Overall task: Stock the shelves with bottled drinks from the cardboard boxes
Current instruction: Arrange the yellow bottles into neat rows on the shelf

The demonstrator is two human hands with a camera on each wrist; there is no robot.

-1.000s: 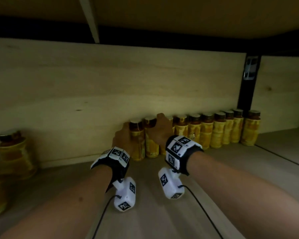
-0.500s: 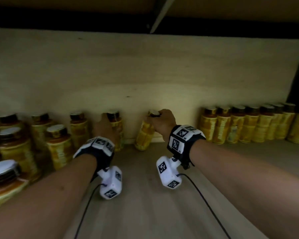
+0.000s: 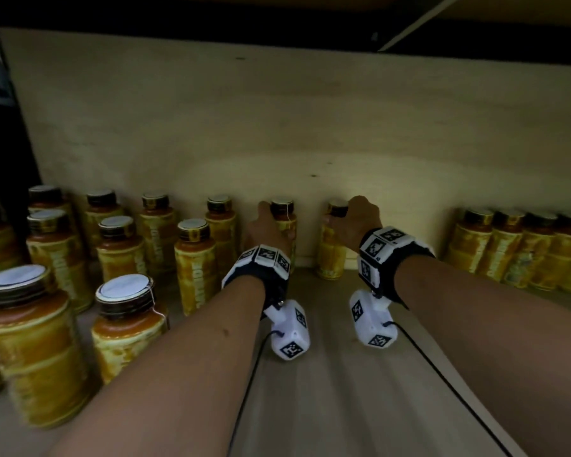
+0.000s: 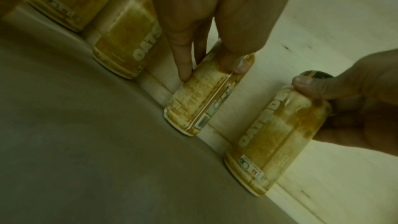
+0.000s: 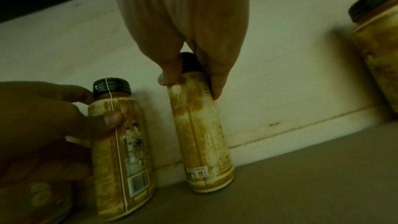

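Observation:
Two yellow-labelled drink bottles with dark caps stand on the wooden shelf (image 3: pixel 340 400) against its back panel. My left hand (image 3: pixel 271 225) grips the left bottle (image 3: pixel 282 222) round its upper body; in the left wrist view the hand (image 4: pixel 210 72) pinches that bottle (image 4: pixel 202 101) between fingers and thumb. A short gap to the right, my right hand (image 3: pixel 350 216) holds the right bottle (image 3: pixel 332 255) by its neck and shoulder. In the right wrist view the right hand (image 5: pixel 191 83) clasps this bottle (image 5: pixel 200 134) just under the cap, with the left bottle (image 5: pixel 120 151) beside it.
Several like bottles (image 3: pixel 192 258) stand in rows at the left, the nearest ones (image 3: pixel 126 324) close to my left forearm. A tight row of bottles (image 3: pixel 521 252) lines the back panel (image 3: pixel 310 127) at the right. Another shelf board hangs low overhead.
Both hands have carried their bottles leftward from the right-hand row along the back panel. The right bottle, tilted half a second ago, now stands upright. The view has swung left.

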